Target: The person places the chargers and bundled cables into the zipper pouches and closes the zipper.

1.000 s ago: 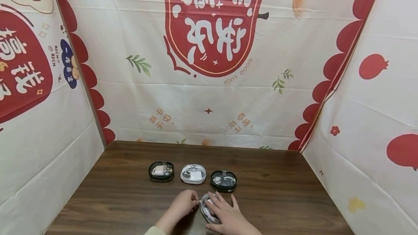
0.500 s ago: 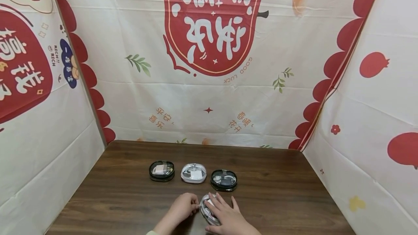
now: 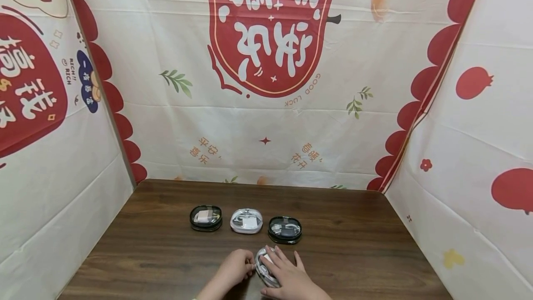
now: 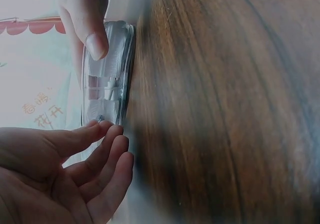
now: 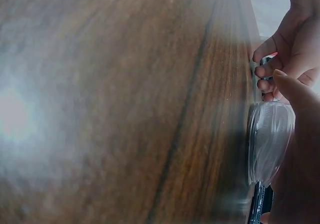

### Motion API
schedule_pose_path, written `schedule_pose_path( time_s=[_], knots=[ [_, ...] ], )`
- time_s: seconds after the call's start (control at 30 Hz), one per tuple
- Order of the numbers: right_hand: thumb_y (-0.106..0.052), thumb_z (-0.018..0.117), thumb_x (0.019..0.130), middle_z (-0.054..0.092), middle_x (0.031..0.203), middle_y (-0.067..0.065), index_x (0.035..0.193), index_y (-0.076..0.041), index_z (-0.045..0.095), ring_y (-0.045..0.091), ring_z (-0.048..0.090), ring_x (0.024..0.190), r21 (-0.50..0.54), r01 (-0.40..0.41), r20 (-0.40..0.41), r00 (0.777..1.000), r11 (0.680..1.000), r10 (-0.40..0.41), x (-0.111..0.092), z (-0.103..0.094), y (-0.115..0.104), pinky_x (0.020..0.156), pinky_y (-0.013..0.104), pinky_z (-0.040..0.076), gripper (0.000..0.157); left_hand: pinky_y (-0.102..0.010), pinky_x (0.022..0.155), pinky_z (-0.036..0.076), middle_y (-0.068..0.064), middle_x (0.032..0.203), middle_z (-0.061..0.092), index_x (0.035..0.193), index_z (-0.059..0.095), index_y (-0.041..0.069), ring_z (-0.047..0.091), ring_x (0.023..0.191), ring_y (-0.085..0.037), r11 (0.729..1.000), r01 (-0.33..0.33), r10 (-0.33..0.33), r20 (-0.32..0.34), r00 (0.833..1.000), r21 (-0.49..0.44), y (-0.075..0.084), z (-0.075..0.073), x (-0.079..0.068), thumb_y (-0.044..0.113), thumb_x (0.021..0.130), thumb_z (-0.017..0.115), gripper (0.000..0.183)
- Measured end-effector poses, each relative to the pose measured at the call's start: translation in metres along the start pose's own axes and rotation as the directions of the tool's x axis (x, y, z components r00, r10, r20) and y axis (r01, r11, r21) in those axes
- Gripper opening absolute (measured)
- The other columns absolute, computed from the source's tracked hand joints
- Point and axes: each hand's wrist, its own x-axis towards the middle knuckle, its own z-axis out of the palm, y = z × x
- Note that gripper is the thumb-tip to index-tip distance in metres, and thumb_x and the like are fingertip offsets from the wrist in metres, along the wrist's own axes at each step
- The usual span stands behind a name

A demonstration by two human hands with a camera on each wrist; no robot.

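A clear oval zip case (image 3: 262, 271) with a light edge lies on the table, a white cable and a white piece visible inside. My right hand (image 3: 288, 273) rests over its top with fingers spread and nearly straight, covering much of it. My left hand (image 3: 236, 265) is at the case's left end. In the left wrist view, thumb and index finger of that hand pinch the small zipper pull (image 4: 100, 118), mostly hidden by the fingertips. The right wrist view shows the case (image 5: 270, 144) from the side, seam along its edge.
Beyond the hands, three similar cases stand in a row: a black-edged case (image 3: 206, 219) at left, a white-edged case (image 3: 246, 221) in the middle and another black-edged case (image 3: 285, 231) at right. Printed cloth walls (image 3: 258, 124) enclose the brown wooden table (image 3: 354, 244).
My left hand has shifted slightly toward me along the case's left end. My right hand and the case stay nearly where they were, as do the three cases behind.
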Motion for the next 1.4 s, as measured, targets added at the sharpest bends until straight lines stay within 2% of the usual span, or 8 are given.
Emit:
schedule_pose_path(
  time_s=[0.4,0.6,0.87,0.97,1.13,1.27,1.4],
  knots=[
    [-0.068,0.043,0.078,0.020,0.147,0.002,0.140,-0.031,0.028,0.027,0.019,0.132,0.014,0.002,0.002,1.000,1.000,-0.002,-0.001,-0.003,-0.005,0.088,0.071,0.015,0.075,-0.025,0.037,0.038,-0.001,0.053,0.054,0.064,0.054,0.005,0.047,0.043,-0.012,0.999,-0.019,0.020,0.011,1.000,-0.035,-0.001,0.001,-0.004,0.000,0.080,0.060,0.018],
    [-0.067,0.044,0.079,0.021,0.147,0.001,0.140,-0.030,0.029,0.028,0.019,0.132,0.036,-0.013,0.027,1.000,0.999,0.012,0.001,-0.006,-0.007,0.087,0.072,0.015,0.073,-0.024,0.040,0.039,0.001,0.054,0.055,0.065,0.057,0.008,0.050,0.044,-0.011,0.999,-0.025,0.026,-0.036,0.999,0.022,-0.004,-0.001,-0.004,0.007,0.079,0.064,0.015],
    [-0.063,0.046,0.080,0.022,0.146,0.003,0.139,-0.027,0.032,0.031,0.019,0.132,0.061,-0.013,0.034,0.999,0.998,0.011,0.000,-0.016,-0.011,0.088,0.072,0.010,0.070,-0.028,0.045,0.039,0.004,0.056,0.055,0.069,0.063,0.014,0.050,0.047,-0.009,0.996,0.045,-0.040,-0.070,0.997,0.081,-0.005,-0.008,-0.003,0.015,0.080,0.062,0.011],
    [-0.062,0.046,0.081,0.024,0.146,0.004,0.139,-0.026,0.033,0.032,0.020,0.131,0.069,-0.018,0.027,1.000,0.997,0.016,-0.001,-0.020,-0.012,0.088,0.072,0.011,0.069,-0.029,0.046,0.038,0.006,0.057,0.054,0.074,0.063,0.014,0.050,0.046,-0.009,0.993,0.066,-0.056,-0.104,0.993,0.097,-0.006,-0.010,-0.003,0.017,0.081,0.062,0.007],
    [-0.061,0.046,0.082,0.030,0.143,0.005,0.137,-0.023,0.038,0.031,0.026,0.129,0.092,-0.075,-0.003,0.997,0.993,0.076,-0.003,-0.029,-0.011,0.091,0.068,0.018,0.067,-0.031,0.050,0.039,0.008,0.060,0.054,0.079,0.061,0.014,0.050,0.049,-0.008,0.993,0.078,-0.064,-0.153,0.986,0.090,-0.003,-0.013,-0.006,0.022,0.081,0.062,0.008],
    [-0.059,0.049,0.082,0.041,0.135,0.006,0.132,-0.017,0.045,0.028,0.039,0.121,0.083,-0.141,-0.079,0.986,0.987,0.147,-0.003,-0.037,-0.009,0.089,0.059,0.031,0.066,-0.031,0.052,0.040,0.008,0.059,0.055,0.076,0.063,0.013,0.050,0.051,-0.008,0.994,0.066,-0.055,-0.127,0.990,0.084,0.005,-0.011,-0.011,0.025,0.081,0.061,0.013],
    [-0.052,0.053,0.083,0.056,0.115,0.006,0.124,-0.010,0.052,0.026,0.053,0.103,0.104,-0.200,-0.148,0.966,0.974,0.214,-0.004,-0.041,-0.006,0.080,0.048,0.042,0.059,-0.029,0.049,0.037,0.008,0.052,0.053,0.064,0.064,0.013,0.046,0.048,-0.009,0.990,0.049,-0.038,-0.086,0.996,0.134,0.010,-0.005,-0.015,0.027,0.081,0.060,0.022]
  ],
)
